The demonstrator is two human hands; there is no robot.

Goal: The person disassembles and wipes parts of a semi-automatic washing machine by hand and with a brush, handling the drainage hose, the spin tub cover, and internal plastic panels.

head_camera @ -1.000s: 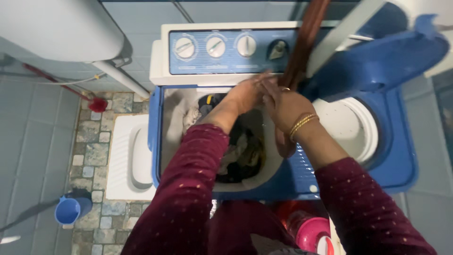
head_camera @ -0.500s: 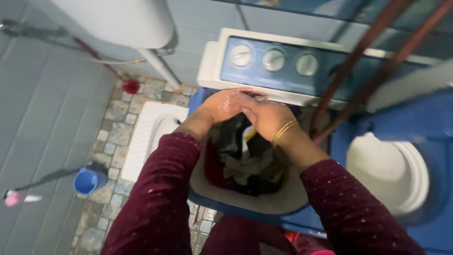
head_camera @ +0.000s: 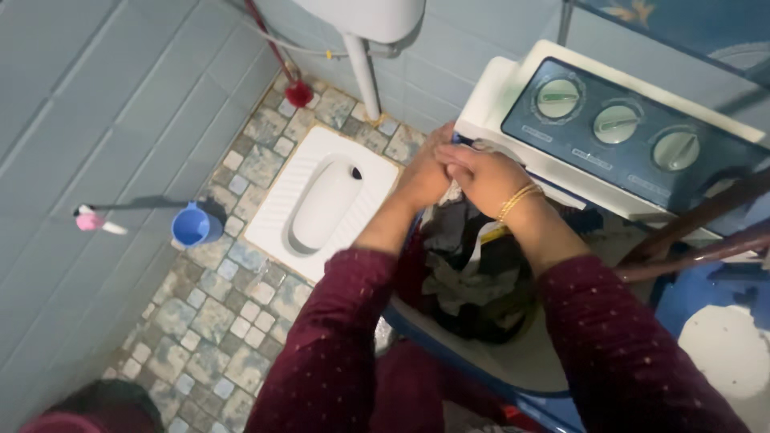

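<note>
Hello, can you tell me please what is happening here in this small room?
A person in dark red sleeves stands over a washing machine in a tiled bathroom. The left hand and the right hand are pressed together at the back edge of the open tub, above a pile of dark clothes inside it. Whether they grip a piece of cloth there is hard to tell. Beside the machine, a white squat toilet is set in the floor, with a blue mug near it.
</note>
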